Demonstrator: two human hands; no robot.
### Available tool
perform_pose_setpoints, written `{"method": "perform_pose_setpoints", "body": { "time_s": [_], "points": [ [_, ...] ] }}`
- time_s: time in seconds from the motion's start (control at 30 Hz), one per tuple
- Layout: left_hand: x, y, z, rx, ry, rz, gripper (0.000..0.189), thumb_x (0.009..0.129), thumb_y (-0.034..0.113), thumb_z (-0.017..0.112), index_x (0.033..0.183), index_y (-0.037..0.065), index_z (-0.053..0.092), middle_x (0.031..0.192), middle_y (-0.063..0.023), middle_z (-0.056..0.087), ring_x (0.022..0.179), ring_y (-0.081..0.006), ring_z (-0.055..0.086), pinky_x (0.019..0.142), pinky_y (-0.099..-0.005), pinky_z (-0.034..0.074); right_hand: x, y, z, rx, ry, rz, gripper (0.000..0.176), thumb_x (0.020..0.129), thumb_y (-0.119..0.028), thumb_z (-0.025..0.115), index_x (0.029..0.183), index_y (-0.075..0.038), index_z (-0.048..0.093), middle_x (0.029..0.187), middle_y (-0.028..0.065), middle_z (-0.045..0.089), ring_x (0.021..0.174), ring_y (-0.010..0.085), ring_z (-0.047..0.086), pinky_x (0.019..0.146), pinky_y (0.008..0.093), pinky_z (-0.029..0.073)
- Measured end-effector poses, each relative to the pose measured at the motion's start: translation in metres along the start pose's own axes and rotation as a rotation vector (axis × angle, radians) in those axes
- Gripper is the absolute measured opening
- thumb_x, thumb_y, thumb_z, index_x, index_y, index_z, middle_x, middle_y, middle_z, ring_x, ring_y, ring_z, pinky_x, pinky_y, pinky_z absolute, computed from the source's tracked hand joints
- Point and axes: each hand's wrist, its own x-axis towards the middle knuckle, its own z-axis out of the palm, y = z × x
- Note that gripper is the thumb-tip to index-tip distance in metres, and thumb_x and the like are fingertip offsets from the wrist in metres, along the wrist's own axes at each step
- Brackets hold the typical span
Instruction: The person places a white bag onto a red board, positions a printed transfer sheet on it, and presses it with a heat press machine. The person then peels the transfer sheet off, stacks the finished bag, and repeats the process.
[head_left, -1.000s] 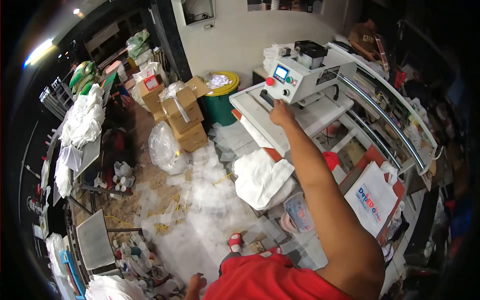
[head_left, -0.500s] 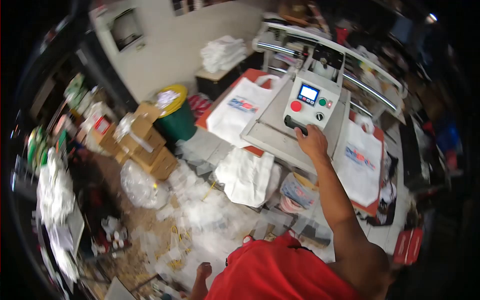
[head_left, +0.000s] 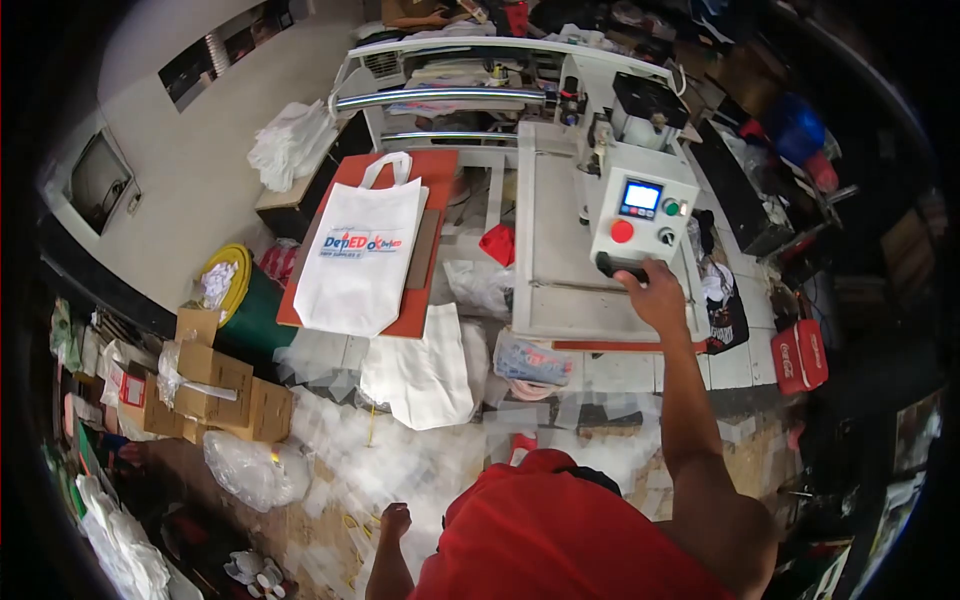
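My right hand (head_left: 657, 302) is wrapped round the black handle (head_left: 622, 267) at the front of a heat press head (head_left: 648, 205). The head carries a lit screen, a red button and a green button, and its wide grey plate (head_left: 555, 300) sits over the right-hand board. Only a thin reddish edge of that board shows. To the left, a white tote bag (head_left: 350, 285) with blue and red print lies on a red-brown board (head_left: 440, 215). My left hand (head_left: 396, 517) hangs low beside my red shirt, fingers curled, with nothing visible in it.
Metal rails (head_left: 440, 97) run behind the boards. White bags (head_left: 425, 375) hang below the left board, and a white stack (head_left: 290, 145) stands behind it. A green bin (head_left: 245, 325), cardboard boxes (head_left: 215, 385) and a plastic bag (head_left: 257, 470) are at left. Translucent sheets litter the floor.
The press head has slid right with my right hand on its handle, now covering the right board and its printed bag. The left board stands fully exposed. My view has turned.
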Motion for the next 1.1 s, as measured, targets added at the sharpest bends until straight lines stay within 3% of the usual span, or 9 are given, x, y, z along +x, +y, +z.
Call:
{"method": "perform_pose_setpoints", "body": {
  "time_s": [0.2,0.27,0.33,0.4,0.67,0.73,0.77,0.87,1.1],
  "points": [
    [0.008,0.078,-0.01,0.155,0.032,0.159,0.028,0.084,0.026,0.058,0.106,0.011,0.069,0.098,-0.0172,0.071,0.096,-0.0332,0.068,0.085,-0.0409,0.054,-0.008,-0.019,-0.03,0.035,0.1,0.014,0.052,0.077,-0.046,0.076,0.1,-0.001,0.064,0.101,0.0176,0.063,0.093,0.0398,0.063,0.078,0.0466,0.052],
    [0.025,0.089,-0.018,0.282,0.043,0.488,0.024,0.086,0.024,0.06,0.101,0.006,0.069,0.093,-0.0156,0.071,0.091,-0.0284,0.07,0.081,-0.0392,0.055,-0.004,-0.017,-0.019,0.013,0.127,0.057,0.043,0.077,-0.038,0.077,0.095,-0.001,0.065,0.096,0.0174,0.063,0.09,0.0384,0.063,0.076,0.0469,0.051],
    [0.002,0.138,-0.046,0.17,0.128,0.469,0.019,0.088,0.02,0.062,0.098,0.006,0.07,0.095,-0.0154,0.071,0.093,-0.0277,0.07,0.084,-0.0386,0.055,0.001,0.004,-0.005,-0.031,0.188,0.041,0.032,0.08,-0.028,0.076,0.088,0.0,0.063,0.089,0.0175,0.063,0.085,0.0379,0.062,0.073,0.047,0.049],
    [0.018,0.154,-0.068,0.054,0.186,0.687,0.022,0.086,0.024,0.063,0.101,0.009,0.069,0.094,-0.0163,0.071,0.091,-0.0306,0.07,0.08,-0.0396,0.056,0.004,0.004,-0.006,0.045,0.23,0.043,0.023,0.083,-0.018,0.073,0.083,0.001,0.06,0.083,0.0178,0.062,0.08,0.0379,0.06,0.07,0.0467,0.047],
    [0.03,0.364,-0.219,0.11,-0.134,0.551,0.024,0.09,0.024,0.062,0.101,0.004,0.069,0.092,-0.0147,0.072,0.085,-0.0278,0.071,0.078,-0.0383,0.055,0.003,-0.008,-0.001,-0.034,0.203,0.065,0.02,0.085,-0.012,0.071,0.085,0.002,0.057,0.084,0.018,0.06,0.081,0.039,0.058,0.072,0.0433,0.047],
    [0.041,0.407,-0.254,0.095,-0.161,0.688,0.024,0.092,0.02,0.063,0.099,-0.003,0.066,0.086,-0.0104,0.071,0.076,-0.015,0.07,0.069,-0.0301,0.055,0.004,-0.016,0.0,0.011,0.188,0.158,0.02,0.085,-0.012,0.072,0.085,0.002,0.058,0.084,0.0175,0.06,0.081,0.0366,0.06,0.072,0.0425,0.047],
    [0.045,0.424,-0.269,0.059,-0.121,0.746,0.02,0.09,0.018,0.064,0.096,-0.001,0.066,0.083,-0.012,0.07,0.075,-0.0174,0.069,0.068,-0.0314,0.054,0.005,-0.015,0.001,-0.001,0.193,0.169,0.02,0.085,-0.012,0.072,0.085,0.002,0.058,0.084,0.0175,0.06,0.081,0.0366,0.06,0.072,0.0425,0.047],
    [0.061,0.464,-0.302,-0.007,-0.074,0.887,0.012,0.088,0.011,0.065,0.093,0.0,0.064,0.079,-0.0131,0.069,0.069,-0.0176,0.066,0.064,-0.0317,0.052,-0.002,-0.013,0.005,0.009,0.128,0.295,0.019,0.087,-0.014,0.071,0.089,0.002,0.06,0.085,0.0176,0.061,0.083,0.0367,0.061,0.074,0.0408,0.048],
    [0.097,0.491,-0.314,-0.08,0.024,1.14,0.01,0.089,0.006,0.064,0.098,0.002,0.065,0.083,-0.0102,0.069,0.071,-0.0179,0.067,0.063,-0.0298,0.053,-0.014,-0.056,0.012,-0.361,0.504,0.112,0.025,0.088,-0.005,0.062,0.112,0.0,0.056,0.111,0.0197,0.056,0.098,0.0363,0.059,0.083,0.0421,0.05]
  ]
}}
